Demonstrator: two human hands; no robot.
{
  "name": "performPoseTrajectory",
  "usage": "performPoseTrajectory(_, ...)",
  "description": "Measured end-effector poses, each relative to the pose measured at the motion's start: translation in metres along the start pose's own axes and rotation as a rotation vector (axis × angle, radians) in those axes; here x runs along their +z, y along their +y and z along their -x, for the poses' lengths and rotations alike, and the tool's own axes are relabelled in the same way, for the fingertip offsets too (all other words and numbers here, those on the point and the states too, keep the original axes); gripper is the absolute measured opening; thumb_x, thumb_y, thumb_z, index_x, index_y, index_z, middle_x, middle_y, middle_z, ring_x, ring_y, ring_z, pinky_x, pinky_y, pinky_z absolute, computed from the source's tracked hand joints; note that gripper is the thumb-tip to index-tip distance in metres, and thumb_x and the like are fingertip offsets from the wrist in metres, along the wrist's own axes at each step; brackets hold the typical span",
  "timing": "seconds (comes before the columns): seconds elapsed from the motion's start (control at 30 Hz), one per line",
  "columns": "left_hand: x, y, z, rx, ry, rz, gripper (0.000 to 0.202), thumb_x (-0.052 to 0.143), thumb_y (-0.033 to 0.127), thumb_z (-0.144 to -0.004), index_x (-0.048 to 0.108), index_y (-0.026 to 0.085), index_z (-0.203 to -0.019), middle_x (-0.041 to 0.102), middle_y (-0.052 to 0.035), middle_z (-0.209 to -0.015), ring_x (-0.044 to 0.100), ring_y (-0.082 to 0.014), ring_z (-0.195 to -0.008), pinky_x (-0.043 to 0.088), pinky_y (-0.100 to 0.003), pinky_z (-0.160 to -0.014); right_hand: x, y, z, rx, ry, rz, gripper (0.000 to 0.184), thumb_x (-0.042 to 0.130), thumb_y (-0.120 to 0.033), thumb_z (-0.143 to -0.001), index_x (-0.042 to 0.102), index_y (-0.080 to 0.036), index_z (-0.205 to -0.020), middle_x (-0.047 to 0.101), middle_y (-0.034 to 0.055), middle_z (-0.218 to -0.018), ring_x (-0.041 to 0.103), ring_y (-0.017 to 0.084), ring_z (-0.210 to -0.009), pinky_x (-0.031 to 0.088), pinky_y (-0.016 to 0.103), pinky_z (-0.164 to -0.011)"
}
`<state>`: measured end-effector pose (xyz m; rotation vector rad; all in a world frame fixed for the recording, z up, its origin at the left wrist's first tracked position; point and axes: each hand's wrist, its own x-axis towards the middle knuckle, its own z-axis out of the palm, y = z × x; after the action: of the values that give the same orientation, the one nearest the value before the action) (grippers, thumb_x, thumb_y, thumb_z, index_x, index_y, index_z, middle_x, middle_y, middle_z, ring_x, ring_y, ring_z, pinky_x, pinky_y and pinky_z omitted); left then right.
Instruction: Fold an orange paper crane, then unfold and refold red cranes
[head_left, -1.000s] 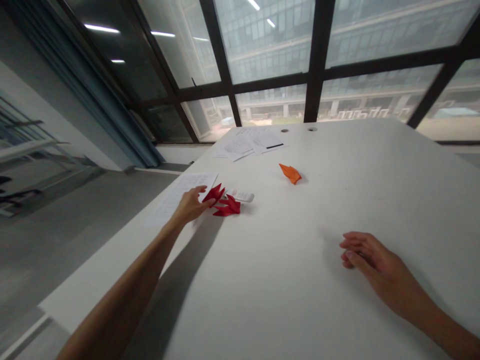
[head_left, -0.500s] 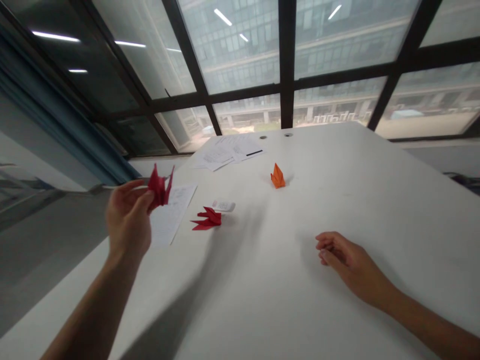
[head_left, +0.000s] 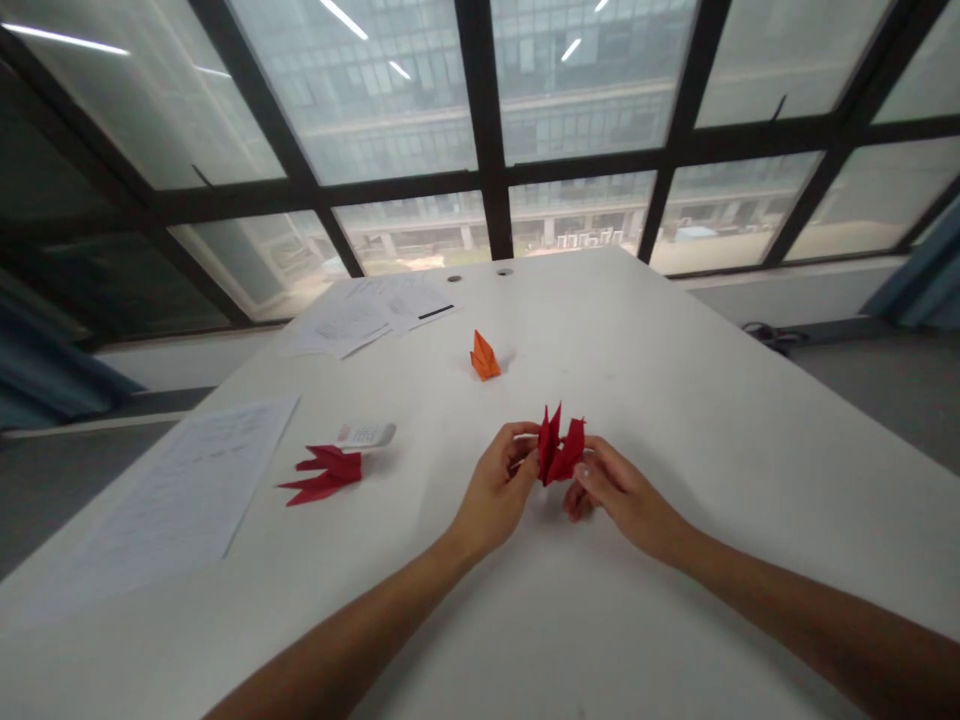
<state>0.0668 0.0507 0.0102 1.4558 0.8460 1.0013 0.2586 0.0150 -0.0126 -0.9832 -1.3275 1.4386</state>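
Two bare hands fill my view, both drawn in toward the middle of the white table (head_left: 697,420), well short of its far edge. The left hand (head_left: 495,490) has its thumb and fingers curled closed on one side of a red origami crane (head_left: 559,448). The right hand (head_left: 622,490) closes on the other side, its fingertips (head_left: 589,472) pressed to the red paper. Between them the crane is held upright in a firm pinch, two pointed folds standing up. From here I cannot tell how the fingers sit behind the paper.

Left of my hands, a second red origami crane (head_left: 324,475) lies on its side, just beside a small white calculator (head_left: 366,436). Nearer the left edge is a printed sheet (head_left: 180,490), with its corner close to that crane. An orange origami crane (head_left: 484,356) stands by itself toward the far edge. Printed papers (head_left: 367,315) overlap near the far left corner, and a wall of dark-framed windows (head_left: 487,100) rises beyond the table.
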Motion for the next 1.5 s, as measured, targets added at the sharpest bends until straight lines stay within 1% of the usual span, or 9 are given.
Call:
performPoseTrajectory(0.17,-0.004,-0.003,0.007,-0.017,-0.029,-0.169,0.012,0.057,0.023,-0.096,0.064,0.018,-0.104,0.072,-0.0054,-0.103,0.066,-0.0161,-0.089,0.053,-0.029,-0.081,0.001,0.002,-0.002,0.01,0.048,0.049,0.02,0.062,-0.03,-0.097,0.056,-0.022,-0.114,0.072,0.0019,-0.089,0.068,0.015,-0.071,0.054,0.032,-0.068)
performPoseTrajectory(0.33,-0.002,-0.004,0.011,0.007,-0.011,-0.184,0.012,0.059,0.022,-0.094,0.065,0.018,-0.103,0.069,-0.0048,-0.103,0.064,-0.0159,-0.087,0.052,-0.029,-0.078,0.004,0.003,0.002,-0.02,0.147,-0.037,0.033,0.063,-0.021,-0.093,0.048,-0.028,-0.121,0.068,-0.0031,-0.09,0.066,0.013,-0.065,0.055,0.029,-0.061)
performPoseTrajectory(0.43,-0.003,-0.006,0.009,0.009,0.024,-0.163,0.008,0.061,0.023,-0.093,0.063,0.018,-0.099,0.066,-0.0041,-0.097,0.06,-0.0146,-0.082,0.05,-0.027,-0.072,0.004,0.003,0.004,-0.028,0.191,-0.03,0.032,0.066,-0.022,-0.091,0.049,-0.028,-0.117,0.066,-0.0046,-0.088,0.064,0.012,-0.062,0.053,0.027,-0.057)
performPoseTrajectory(0.57,-0.005,-0.006,0.01,-0.046,-0.014,-0.119,0.019,0.055,0.034,-0.101,0.059,0.018,-0.11,0.061,-0.0008,-0.085,0.053,-0.0114,-0.068,0.045,-0.025,-0.065,0.002,0.003,0.007,-0.024,0.225,0.126,0.014,0.066,-0.024,-0.091,0.056,-0.024,-0.101,0.069,-0.0011,-0.086,0.063,0.012,-0.065,0.054,0.028,-0.061)
performPoseTrajectory(0.87,-0.006,-0.004,0.017,-0.012,-0.071,-0.003,0.037,0.064,0.047,-0.097,0.054,0.021,-0.122,0.06,-0.0069,-0.11,0.061,-0.016,-0.092,0.05,-0.029,-0.079,0.0,-0.007,0.011,-0.02,0.225,0.27,0.006,0.066,-0.022,-0.089,0.064,-0.021,-0.094,0.073,0.0019,-0.087,0.071,0.017,-0.076,0.057,0.031,-0.071)
performPoseTrajectory(1.03,-0.006,-0.003,0.017,0.026,-0.095,0.032,0.044,0.072,0.041,-0.092,0.053,0.022,-0.127,0.06,-0.0091,-0.118,0.061,-0.0197,-0.105,0.052,-0.03,-0.084,0.0,-0.009,0.01,-0.044,0.227,0.288,0.006,0.064,-0.023,-0.09,0.064,-0.022,-0.096,0.072,0.0018,-0.09,0.071,0.017,-0.08,0.057,0.03,-0.073)
performPoseTrajectory(1.23,-0.002,-0.006,0.011,0.006,0.029,-0.113,0.016,0.067,0.029,-0.094,0.063,0.018,-0.105,0.067,-0.006,-0.102,0.066,-0.0174,-0.091,0.054,-0.03,-0.08,-0.001,-0.006,0.014,-0.114,0.111,0.356,0.013,0.064,-0.028,-0.094,0.061,-0.024,-0.106,0.07,0.0046,-0.099,0.069,0.019,-0.088,0.057,0.034,-0.08)
performPoseTrajectory(1.37,-0.002,-0.009,0.009,-0.025,0.006,-0.109,0.018,0.065,0.032,-0.095,0.065,0.018,-0.105,0.071,-0.0076,-0.102,0.068,-0.018,-0.088,0.055,-0.033,-0.083,-0.001,-0.005,0.018,-0.104,0.131,0.304,0.03,0.061,-0.032,-0.097,0.052,-0.027,-0.126,0.065,0.0,-0.085,0.064,0.017,-0.069,0.054,0.031,-0.064)
performPoseTrajectory(1.5,-0.004,-0.01,0.009,0.01,-0.056,-0.15,0.015,0.065,0.029,-0.095,0.066,0.016,-0.104,0.07,-0.0076,-0.098,0.066,-0.0181,-0.085,0.054,-0.032,-0.081,-0.002,-0.006,0.016,-0.087,0.12,0.323,0.024,0.059,-0.042,-0.1,0.06,-0.024,-0.116,0.059,-0.0025,-0.074,0.051,0.012,-0.056,0.043,0.026,-0.052)
